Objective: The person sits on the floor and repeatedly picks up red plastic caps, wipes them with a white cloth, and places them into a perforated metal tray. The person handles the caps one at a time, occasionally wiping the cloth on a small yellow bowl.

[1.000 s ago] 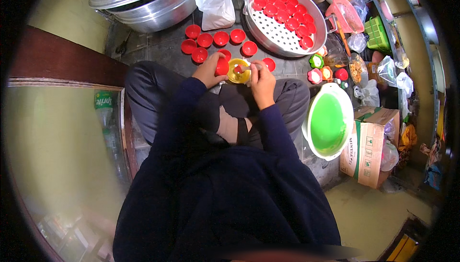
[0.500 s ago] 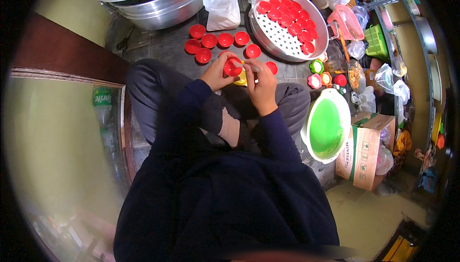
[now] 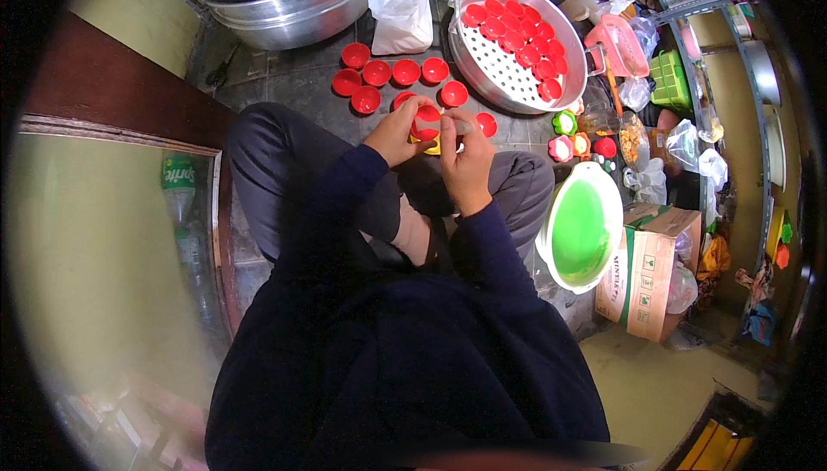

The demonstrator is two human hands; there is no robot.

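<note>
My left hand grips a small red cup above my crossed legs, its opening tilted toward my right hand. In my right hand is a short pale tool, pinched between the fingers, with its tip at the cup; its exact kind is too small to make out. Just under the cup, a yellow item shows in part, mostly hidden by my hands. Several loose red cups stand on the dark tiles beyond my left hand, and another red cup sits just past my right.
A perforated metal steamer tray holding many red cups lies ahead right. Far left stands a large lidded pot, beside a white plastic bag. To my right are a basin of green batter, a cardboard box and small flower-shaped moulds.
Both hands stay at nearly the same place. The red cup has turned and shifted slightly right, and the pale tool's tip has moved a little within it. The view has shifted slightly.
</note>
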